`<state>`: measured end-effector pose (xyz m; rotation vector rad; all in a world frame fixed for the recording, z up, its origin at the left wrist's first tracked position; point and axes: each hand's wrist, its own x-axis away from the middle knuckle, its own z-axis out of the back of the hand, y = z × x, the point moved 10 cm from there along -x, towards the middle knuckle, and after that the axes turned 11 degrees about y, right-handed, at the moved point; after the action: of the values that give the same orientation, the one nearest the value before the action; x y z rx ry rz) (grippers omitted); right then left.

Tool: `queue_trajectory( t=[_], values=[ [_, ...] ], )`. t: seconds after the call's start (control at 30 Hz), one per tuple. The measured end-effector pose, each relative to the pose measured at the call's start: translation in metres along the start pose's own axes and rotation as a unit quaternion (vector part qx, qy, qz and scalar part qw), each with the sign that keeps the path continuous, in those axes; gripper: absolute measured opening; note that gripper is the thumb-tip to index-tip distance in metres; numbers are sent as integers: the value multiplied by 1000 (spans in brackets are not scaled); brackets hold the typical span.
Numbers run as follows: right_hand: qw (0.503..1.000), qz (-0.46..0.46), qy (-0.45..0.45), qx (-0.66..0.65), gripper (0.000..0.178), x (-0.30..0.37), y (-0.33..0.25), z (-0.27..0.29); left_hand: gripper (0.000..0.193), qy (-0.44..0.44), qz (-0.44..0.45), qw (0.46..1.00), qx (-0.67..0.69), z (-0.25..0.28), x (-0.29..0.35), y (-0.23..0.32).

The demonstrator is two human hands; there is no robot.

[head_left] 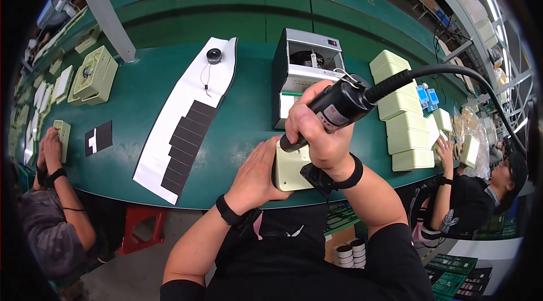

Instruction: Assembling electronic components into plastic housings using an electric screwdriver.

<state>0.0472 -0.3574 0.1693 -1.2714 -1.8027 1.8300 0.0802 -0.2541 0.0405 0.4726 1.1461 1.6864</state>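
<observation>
My right hand [321, 134] is wrapped round a black electric screwdriver [342, 103], tilted with its nose low over a pale green plastic housing [290, 174]. A thick black cable [447, 68] runs from the tool's rear toward the upper right. My left hand [253, 174] grips the left side of the housing, thumb along its near edge. The housing stands on the green table close to the front edge. The driver's tip is hidden behind my right hand, so I cannot tell whether it touches a screw.
Behind the housing stands a grey screw feeder [311, 78]. To the left lies a white sheet [155, 165] with black foam strips [192, 131] and a small round speaker [214, 55]. Stacked pale green housings [403, 131] stand right. Co-workers sit either side; a red stool [141, 227] is below.
</observation>
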Motion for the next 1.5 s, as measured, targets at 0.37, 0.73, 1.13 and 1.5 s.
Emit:
queue_trajectory(
  t=[0.37, 0.73, 1.13, 1.5],
  values=[
    [990, 99, 94, 26, 19, -37, -78, 46, 111, 29, -17, 999, -41, 2, 2, 3],
    [993, 16, 80, 80, 19, -42, -41, 56, 109, 24, -2, 999, -40, 3, 1, 1],
    [989, 83, 103, 71, 20, -62, -53, 64, 110, 17, -1, 999, -41, -2, 0, 3],
    [999, 7, 53, 5, 20, 2, -64, 53, 111, 16, 3, 999, -43, 2, 1, -1]
  ],
)
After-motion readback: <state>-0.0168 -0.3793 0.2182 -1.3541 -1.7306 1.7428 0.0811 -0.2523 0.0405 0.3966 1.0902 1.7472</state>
